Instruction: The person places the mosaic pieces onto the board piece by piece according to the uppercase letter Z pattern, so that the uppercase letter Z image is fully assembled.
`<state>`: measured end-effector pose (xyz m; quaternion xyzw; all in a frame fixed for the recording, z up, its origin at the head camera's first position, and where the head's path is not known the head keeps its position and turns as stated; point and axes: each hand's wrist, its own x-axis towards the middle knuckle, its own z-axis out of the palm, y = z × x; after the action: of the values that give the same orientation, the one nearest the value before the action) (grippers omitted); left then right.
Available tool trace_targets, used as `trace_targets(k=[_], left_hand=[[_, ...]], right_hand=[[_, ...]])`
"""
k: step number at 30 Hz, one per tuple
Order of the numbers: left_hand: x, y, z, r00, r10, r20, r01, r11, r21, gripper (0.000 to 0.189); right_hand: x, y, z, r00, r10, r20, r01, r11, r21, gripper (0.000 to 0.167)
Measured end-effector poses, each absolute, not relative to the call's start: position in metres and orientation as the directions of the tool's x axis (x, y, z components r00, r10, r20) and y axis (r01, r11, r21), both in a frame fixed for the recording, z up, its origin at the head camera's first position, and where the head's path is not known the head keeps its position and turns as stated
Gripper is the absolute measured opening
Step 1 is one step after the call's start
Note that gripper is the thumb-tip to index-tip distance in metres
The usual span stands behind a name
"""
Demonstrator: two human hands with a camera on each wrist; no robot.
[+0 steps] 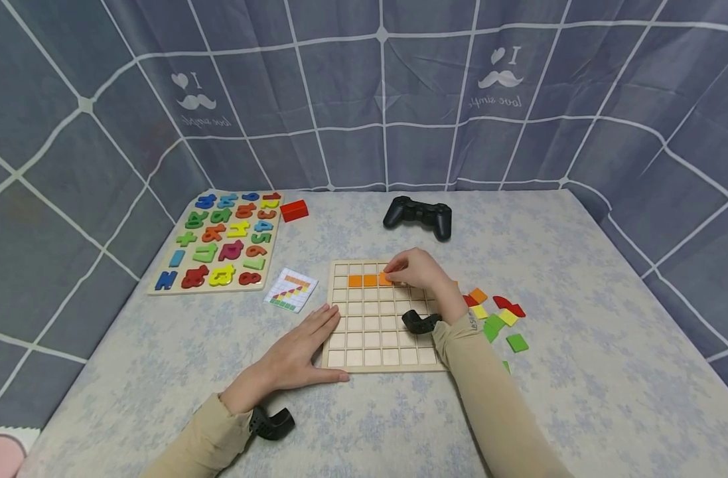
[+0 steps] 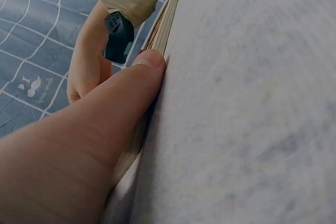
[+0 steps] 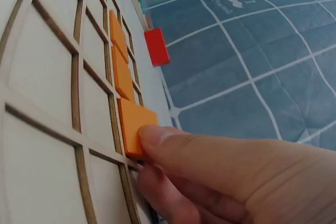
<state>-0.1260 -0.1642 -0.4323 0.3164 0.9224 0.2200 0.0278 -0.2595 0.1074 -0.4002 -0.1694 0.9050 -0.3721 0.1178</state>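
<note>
A wooden grid board [image 1: 372, 340] lies on the table, with two orange square tiles [image 1: 362, 281] side by side in its second row from the far edge. My right hand [image 1: 422, 271] pinches a third orange tile [image 3: 134, 124] between thumb and fingers, just right of those two. In the right wrist view this tile sits tilted over its cell, touching the grid. My left hand [image 1: 298, 348] rests with extended fingers on the board's left edge, its thumb [image 2: 149, 59] along the near edge. Left of the board lies a pattern card [image 1: 291, 290] with coloured squares.
Loose tiles, such as a green one [image 1: 517, 342], lie scattered right of the board, partly behind my right arm. A number puzzle board [image 1: 187, 265] stands at the back left beside a red block [image 1: 294, 210]. A black game controller [image 1: 419, 216] lies behind the grid board.
</note>
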Motion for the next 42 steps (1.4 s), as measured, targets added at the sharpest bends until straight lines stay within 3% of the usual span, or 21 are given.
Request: trace_targets(k=[4, 9, 17, 26, 35, 42], left_hand=[[-0.127, -0.165, -0.433, -0.799, 0.595, 0.086, 0.569, 0.703, 0.425, 0.104], [-0.127, -0.165, -0.435, -0.793, 0.601, 0.101, 0.582, 0.697, 0.419, 0.105], [-0.128, -0.165, -0.432, -0.790, 0.606, 0.093, 0.583, 0.697, 0.417, 0.105], [-0.127, -0.165, -0.433, -0.791, 0.605, 0.091, 0.582, 0.698, 0.417, 0.104], [-0.127, -0.165, -0.433, -0.792, 0.605, 0.089, 0.581, 0.698, 0.418, 0.104], [-0.127, -0.165, -0.432, -0.789, 0.607, 0.096, 0.585, 0.695, 0.418, 0.104]], right_hand=[[-0.258, 0.108, -0.399, -0.902, -0.423, -0.093, -0.244, 0.674, -0.697, 0.018], [-0.259, 0.132, -0.394, -0.872, -0.482, -0.084, -0.259, 0.602, -0.755, 0.032], [-0.256, 0.186, -0.386, -0.884, -0.443, -0.146, -0.134, 0.541, -0.830, 0.037], [-0.251, 0.210, -0.392, -0.893, -0.390, -0.226, 0.043, 0.426, -0.903, 0.038], [-0.248, 0.222, -0.396, -0.880, -0.376, -0.291, 0.110, 0.435, -0.894, 0.040], [-0.250, 0.226, -0.402, -0.886, -0.362, -0.291, 0.094, 0.474, -0.875, 0.038]])
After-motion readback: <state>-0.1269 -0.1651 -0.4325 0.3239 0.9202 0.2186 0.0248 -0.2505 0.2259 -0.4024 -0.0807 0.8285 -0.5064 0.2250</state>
